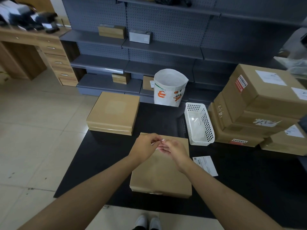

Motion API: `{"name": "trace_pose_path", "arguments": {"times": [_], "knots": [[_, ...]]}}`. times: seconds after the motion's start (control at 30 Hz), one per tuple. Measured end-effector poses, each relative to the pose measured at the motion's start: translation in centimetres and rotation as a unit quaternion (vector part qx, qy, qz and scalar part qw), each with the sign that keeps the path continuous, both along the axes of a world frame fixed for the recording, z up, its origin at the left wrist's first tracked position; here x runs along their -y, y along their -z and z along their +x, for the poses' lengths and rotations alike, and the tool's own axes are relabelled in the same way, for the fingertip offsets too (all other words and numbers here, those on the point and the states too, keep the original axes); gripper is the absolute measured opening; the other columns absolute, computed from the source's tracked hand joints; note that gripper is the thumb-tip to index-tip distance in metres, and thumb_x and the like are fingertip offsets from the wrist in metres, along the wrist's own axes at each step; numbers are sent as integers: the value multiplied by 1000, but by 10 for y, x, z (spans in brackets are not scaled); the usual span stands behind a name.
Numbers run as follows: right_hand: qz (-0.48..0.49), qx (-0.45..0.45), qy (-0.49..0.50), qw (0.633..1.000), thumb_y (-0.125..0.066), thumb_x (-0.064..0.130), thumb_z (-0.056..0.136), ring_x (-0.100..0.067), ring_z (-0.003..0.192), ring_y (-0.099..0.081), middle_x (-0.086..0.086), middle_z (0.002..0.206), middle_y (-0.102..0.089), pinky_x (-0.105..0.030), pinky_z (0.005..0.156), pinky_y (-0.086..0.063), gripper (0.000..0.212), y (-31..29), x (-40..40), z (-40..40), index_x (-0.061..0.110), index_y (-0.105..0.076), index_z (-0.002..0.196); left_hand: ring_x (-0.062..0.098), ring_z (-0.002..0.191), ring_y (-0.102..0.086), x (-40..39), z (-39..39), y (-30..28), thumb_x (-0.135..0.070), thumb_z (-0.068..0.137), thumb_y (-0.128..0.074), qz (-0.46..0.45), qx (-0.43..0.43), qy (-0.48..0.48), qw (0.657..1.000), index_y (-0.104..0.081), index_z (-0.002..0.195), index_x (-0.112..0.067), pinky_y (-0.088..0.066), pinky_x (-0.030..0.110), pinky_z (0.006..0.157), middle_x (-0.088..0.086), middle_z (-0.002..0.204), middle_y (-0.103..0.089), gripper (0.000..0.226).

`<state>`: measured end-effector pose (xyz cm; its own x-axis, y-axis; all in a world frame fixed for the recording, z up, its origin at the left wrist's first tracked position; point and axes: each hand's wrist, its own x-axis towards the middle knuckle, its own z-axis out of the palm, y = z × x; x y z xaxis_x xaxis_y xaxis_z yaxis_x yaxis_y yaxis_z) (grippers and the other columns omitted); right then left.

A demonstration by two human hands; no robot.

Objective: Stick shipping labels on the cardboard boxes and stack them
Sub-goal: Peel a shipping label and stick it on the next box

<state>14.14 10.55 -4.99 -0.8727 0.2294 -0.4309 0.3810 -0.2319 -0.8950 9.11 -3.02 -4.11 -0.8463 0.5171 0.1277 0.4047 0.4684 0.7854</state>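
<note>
A small white label [158,143] is pinched between both hands, the left hand [144,147] and right hand [172,149] meeting just above a plain cardboard box [160,176] at the near edge of the black table [103,155]. They seem to be peeling its backing, though the label is mostly hidden. It should go down flat on the bare lid, pressed from one edge outward; labelled boxes [259,103] are stacked to the right.

Surface: black table [106,163]
Near edge: flat box [161,173]
Far-left corner: second box [114,112]
Right edge: box stack [259,110]
Centre-right: white basket [199,123], loose label [206,165]
</note>
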Motion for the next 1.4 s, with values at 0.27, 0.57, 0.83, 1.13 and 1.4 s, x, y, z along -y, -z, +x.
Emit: {"name": "trace_pose_path", "arguments": {"times": [0.27,0.57,0.83,1.13,1.4], "knots": [[259,-71,-59,962,-41,23,102,-11,94,-62,3,96,-63,-20,85,-49,17,0,-2,7,23,-53,91,7,94,-63,-7,9,-5,-25,97,-54,2,40,-16,999,-64,113,-16,-49,19,85,-5,103,-68,21],[447,-135,-105,878,-38,22,102,-8,72,-50,5,80,-53,-23,63,-40,23,-4,-12,14,23,-48,81,10,88,-65,-16,12,-9,-27,95,-58,-4,46,-22,999,-62,102,-10,-47,14,74,1,94,-70,19],[430,-118,-103,889,-44,24,100,-6,71,-50,4,82,-55,-17,60,-38,16,-5,-14,14,20,-52,88,8,69,-62,-16,9,-8,-19,91,-61,-3,72,-71,995,-63,93,-11,-50,23,66,-2,76,-66,9],[51,57,181,980,-38,15,90,-28,84,-68,-17,92,-70,-45,85,-54,28,-6,-29,0,2,-62,92,11,74,-64,-16,-3,-16,-14,90,-59,119,225,-248,935,-63,89,-11,-51,23,67,-1,78,-66,6],[-114,123,314,934,-39,21,101,-29,84,-62,-15,95,-64,-40,71,-54,28,12,-52,4,1,-59,101,21,83,-67,-21,-13,-7,-18,87,-62,133,266,-319,900,-62,85,-17,-57,39,80,5,89,-68,2]]}}
